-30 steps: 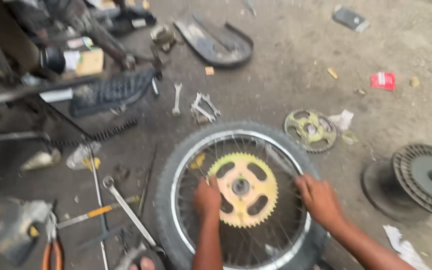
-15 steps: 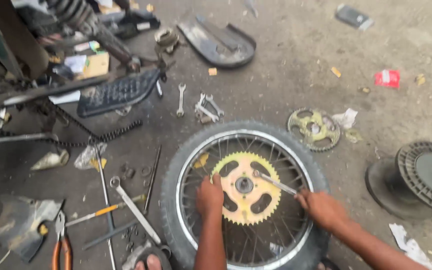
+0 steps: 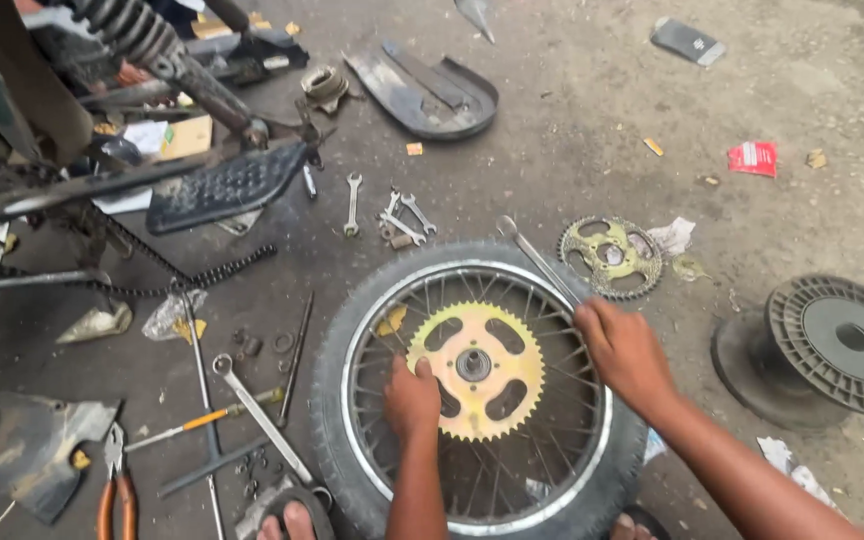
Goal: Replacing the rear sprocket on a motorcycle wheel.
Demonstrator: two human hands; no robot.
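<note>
A spoked motorcycle wheel (image 3: 352,330) with its tyre lies flat on the ground. A yellow sprocket (image 3: 482,325) sits on its hub. My left hand (image 3: 412,398) rests on the sprocket's left side, fingers pressed against it. My right hand (image 3: 624,345) is over the wheel's right rim and grips a long silver wrench (image 3: 532,258) that points up and away over the tyre. A second, worn sprocket (image 3: 612,258) lies on the ground just beyond the wheel.
Several small wrenches (image 3: 397,217) lie above the wheel. A long spanner (image 3: 257,415), a screwdriver (image 3: 187,425) and orange pliers (image 3: 114,490) lie left. A drive chain (image 3: 202,275) and motorcycle frame (image 3: 152,60) fill the upper left. A black spool (image 3: 822,345) stands right.
My right hand took up the silver wrench and lifted it from the sprocket's centre out to the right rim. My left hand stayed on the sprocket.
</note>
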